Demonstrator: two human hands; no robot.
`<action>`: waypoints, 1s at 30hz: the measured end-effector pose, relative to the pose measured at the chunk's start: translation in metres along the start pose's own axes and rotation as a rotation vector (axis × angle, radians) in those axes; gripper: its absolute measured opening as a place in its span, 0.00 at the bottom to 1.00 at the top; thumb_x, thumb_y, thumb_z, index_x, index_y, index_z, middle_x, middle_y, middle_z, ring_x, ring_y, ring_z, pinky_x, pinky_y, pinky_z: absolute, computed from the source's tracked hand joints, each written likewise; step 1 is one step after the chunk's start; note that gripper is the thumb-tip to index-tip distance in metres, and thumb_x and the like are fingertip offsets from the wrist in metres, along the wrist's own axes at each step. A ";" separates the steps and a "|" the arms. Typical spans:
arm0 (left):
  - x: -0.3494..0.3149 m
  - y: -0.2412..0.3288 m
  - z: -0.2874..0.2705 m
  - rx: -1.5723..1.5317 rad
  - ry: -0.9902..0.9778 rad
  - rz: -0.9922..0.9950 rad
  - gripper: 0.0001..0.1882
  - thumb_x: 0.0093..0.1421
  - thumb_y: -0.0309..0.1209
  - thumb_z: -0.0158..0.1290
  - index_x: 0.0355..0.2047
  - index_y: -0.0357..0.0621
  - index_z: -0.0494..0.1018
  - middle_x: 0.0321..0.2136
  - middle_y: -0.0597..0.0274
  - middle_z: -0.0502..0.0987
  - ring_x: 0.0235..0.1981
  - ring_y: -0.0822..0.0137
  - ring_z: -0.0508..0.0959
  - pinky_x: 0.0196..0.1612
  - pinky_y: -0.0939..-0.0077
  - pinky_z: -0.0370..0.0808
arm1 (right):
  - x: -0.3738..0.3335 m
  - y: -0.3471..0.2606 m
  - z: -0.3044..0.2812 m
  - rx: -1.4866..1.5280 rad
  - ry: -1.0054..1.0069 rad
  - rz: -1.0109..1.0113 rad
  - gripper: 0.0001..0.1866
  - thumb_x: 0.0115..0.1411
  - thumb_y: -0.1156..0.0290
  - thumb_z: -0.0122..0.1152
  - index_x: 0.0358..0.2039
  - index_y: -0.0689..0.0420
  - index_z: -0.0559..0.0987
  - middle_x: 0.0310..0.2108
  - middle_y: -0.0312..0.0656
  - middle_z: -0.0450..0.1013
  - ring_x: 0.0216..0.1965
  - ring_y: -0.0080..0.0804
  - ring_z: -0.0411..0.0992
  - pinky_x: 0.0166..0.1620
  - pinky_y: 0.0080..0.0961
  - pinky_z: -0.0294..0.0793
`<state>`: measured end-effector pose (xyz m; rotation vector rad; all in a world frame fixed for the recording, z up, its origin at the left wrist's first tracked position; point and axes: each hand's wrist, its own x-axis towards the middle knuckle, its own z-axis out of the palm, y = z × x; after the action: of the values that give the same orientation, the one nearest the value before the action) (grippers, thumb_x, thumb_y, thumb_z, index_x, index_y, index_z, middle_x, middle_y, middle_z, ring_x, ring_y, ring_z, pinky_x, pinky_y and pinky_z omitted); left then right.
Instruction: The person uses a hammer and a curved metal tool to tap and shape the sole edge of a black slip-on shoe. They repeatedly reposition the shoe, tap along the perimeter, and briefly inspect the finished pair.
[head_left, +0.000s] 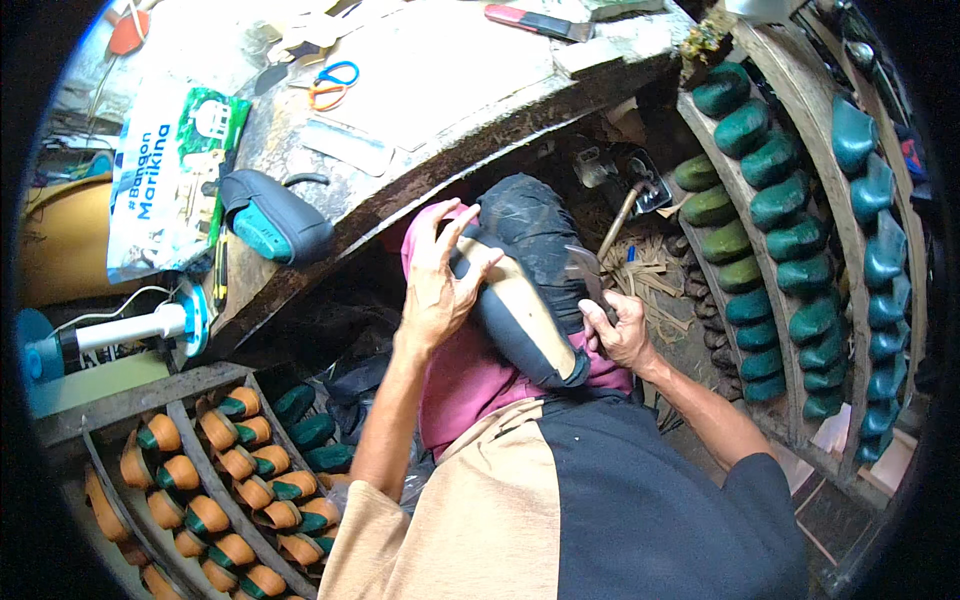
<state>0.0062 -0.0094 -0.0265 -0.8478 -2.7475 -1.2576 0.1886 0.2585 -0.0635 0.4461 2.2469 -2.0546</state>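
Note:
A dark shoe upper on a last lies across my lap with its tan sole side facing up. My left hand is closed on its upper end, the fingers bent over the edge. Beside the shoe's lower end, my right hand is curled around a thin, flat metal tool with its thumb raised. The tool is blurred, and its exact kind does not show. Under the shoe are pink cloth and a dark covered knee.
On the worktable ahead are scissors, a dark shoe on a teal last and a red-handled brush. Racks of green lasts stand at right, one with orange straps at lower left. A wooden handle leans beyond my knees.

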 end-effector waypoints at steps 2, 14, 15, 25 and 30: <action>-0.009 0.004 0.009 -0.151 0.210 -0.153 0.31 0.72 0.36 0.67 0.71 0.39 0.76 0.68 0.40 0.77 0.71 0.42 0.77 0.76 0.53 0.70 | -0.002 0.002 -0.001 -0.008 0.008 -0.008 0.20 0.78 0.67 0.68 0.28 0.64 0.78 0.21 0.39 0.79 0.19 0.23 0.78 0.22 0.25 0.77; -0.041 0.001 0.014 -0.517 0.290 -0.425 0.25 0.82 0.34 0.53 0.73 0.32 0.75 0.71 0.43 0.79 0.74 0.54 0.76 0.78 0.63 0.67 | 0.002 -0.005 -0.004 -0.024 -0.071 -0.047 0.22 0.78 0.66 0.67 0.25 0.61 0.75 0.19 0.40 0.79 0.18 0.23 0.78 0.22 0.25 0.76; -0.040 0.002 0.015 -0.525 0.293 -0.413 0.25 0.82 0.33 0.53 0.73 0.32 0.75 0.71 0.44 0.79 0.74 0.55 0.76 0.78 0.63 0.67 | 0.001 -0.006 -0.004 -0.041 -0.063 -0.066 0.22 0.78 0.66 0.67 0.25 0.61 0.75 0.19 0.40 0.79 0.18 0.23 0.78 0.22 0.25 0.76; -0.014 0.001 0.035 -0.542 0.125 -0.607 0.38 0.71 0.39 0.72 0.74 0.34 0.70 0.64 0.48 0.78 0.63 0.59 0.80 0.69 0.63 0.75 | -0.014 -0.003 -0.007 -0.154 0.005 -0.160 0.22 0.77 0.66 0.69 0.24 0.60 0.77 0.18 0.38 0.79 0.19 0.25 0.79 0.26 0.27 0.76; 0.000 0.036 -0.008 -0.620 0.158 -0.471 0.41 0.58 0.27 0.77 0.70 0.36 0.73 0.58 0.57 0.79 0.61 0.64 0.79 0.70 0.66 0.75 | -0.010 0.007 0.000 -0.146 0.066 -0.151 0.23 0.77 0.66 0.69 0.24 0.59 0.73 0.18 0.39 0.79 0.17 0.28 0.79 0.23 0.30 0.74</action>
<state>0.0219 0.0042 0.0045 -0.0609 -2.5212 -2.2069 0.1996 0.2573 -0.0677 0.3483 2.5206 -1.9493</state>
